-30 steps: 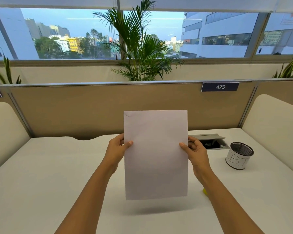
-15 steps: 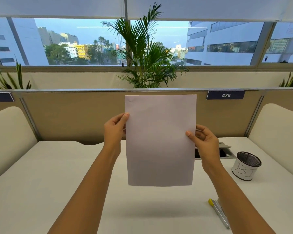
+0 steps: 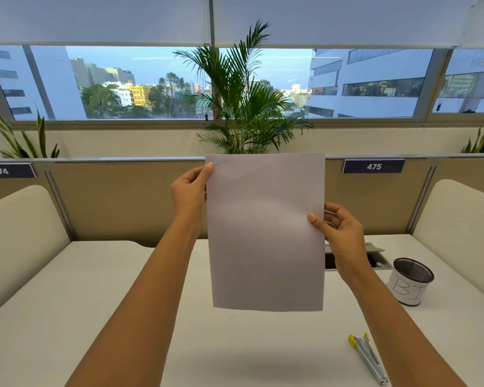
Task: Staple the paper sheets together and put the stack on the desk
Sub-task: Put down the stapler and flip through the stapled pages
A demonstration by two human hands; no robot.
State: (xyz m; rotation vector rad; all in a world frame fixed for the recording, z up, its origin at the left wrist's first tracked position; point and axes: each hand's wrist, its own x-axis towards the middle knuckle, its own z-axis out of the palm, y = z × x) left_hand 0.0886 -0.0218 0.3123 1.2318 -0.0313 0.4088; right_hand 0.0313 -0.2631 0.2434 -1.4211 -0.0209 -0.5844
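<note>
My left hand [image 3: 190,191] pinches the upper left corner of the paper sheets [image 3: 266,233], thumb tip on the front face and fingers behind. The sheets hang upright between my two hands, lifted clear of the worktop [image 3: 67,317], their shadow on it below. My right hand [image 3: 338,233] grips the right edge about midway down, thumb in front, fingers curled behind. Below and to the right of that hand, the stapler [image 3: 368,357] with its yellow tips lies on the worktop, untouched; further right stands a mesh pen cup [image 3: 410,280]. I can't make out any staple in the sheets, so I judge stapling is not yet done, and laying the stack down comes afterwards.
</note>
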